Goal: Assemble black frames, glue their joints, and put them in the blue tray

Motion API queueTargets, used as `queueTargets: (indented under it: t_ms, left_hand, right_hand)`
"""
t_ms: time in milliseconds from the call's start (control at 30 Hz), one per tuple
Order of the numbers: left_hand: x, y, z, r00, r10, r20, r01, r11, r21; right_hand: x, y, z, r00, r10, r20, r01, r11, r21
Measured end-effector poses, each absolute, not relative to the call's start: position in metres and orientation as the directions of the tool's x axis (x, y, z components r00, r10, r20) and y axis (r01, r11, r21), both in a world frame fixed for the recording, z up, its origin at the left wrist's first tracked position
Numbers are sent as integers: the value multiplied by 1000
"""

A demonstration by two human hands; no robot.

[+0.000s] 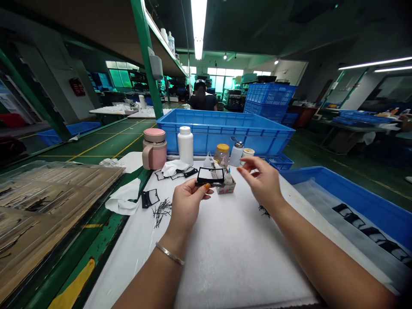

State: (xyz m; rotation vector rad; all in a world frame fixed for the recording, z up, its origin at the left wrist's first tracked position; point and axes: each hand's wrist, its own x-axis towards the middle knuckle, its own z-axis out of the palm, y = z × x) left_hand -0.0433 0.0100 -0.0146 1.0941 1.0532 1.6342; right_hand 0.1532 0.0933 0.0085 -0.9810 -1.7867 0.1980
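My left hand [189,201] grips a black rectangular frame [210,175] with an open window, thumb on its near edge, raised above the white work surface [225,249]. To the right, my right hand [264,180] hangs in the air with thumb and index tips a little apart; I see nothing between them. Behind the held frame is a small box [228,188] of little items. Another black frame [150,198] lies left of my left hand, beside a pile of thin black strips [162,210]. More black strips [264,210] lie partly hidden below my right wrist.
A pink mug [155,150], a white bottle [185,146], a yellow-lidded jar [222,153] and a pump bottle [236,153] line the back. Behind them stands a large blue crate [206,119]. At right, a blue bin [363,193] contains several black frames. White cloth [124,197] lies left.
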Motion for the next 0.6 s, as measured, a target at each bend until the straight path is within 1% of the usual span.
queueTargets:
  t_ms: [67, 167, 333, 467, 600]
  left_hand:
    - [-45, 11, -16, -232, 946, 229, -197, -276, 941]
    - [-46, 11, -15, -243, 942, 233, -187, -281, 941]
    - [-44, 10, -14, -220, 949, 226, -199, -270, 942]
    - [-42, 10, -15, -203, 954, 222, -194, -261, 946]
    - [-40, 10, -15, -197, 956, 217, -190, -255, 948]
  right_hand:
    - [130, 91, 13, -269, 751, 603, 559, 631, -537]
    - [112, 98, 12, -313, 795, 519, 613, 587, -529]
    - [115, 111, 0, -258, 814, 520, 595, 558, -578]
    - [118, 116, -12, -264, 827, 496, 554, 551, -625]
    - [122, 113, -14, -238, 801, 550, 518, 583, -626]
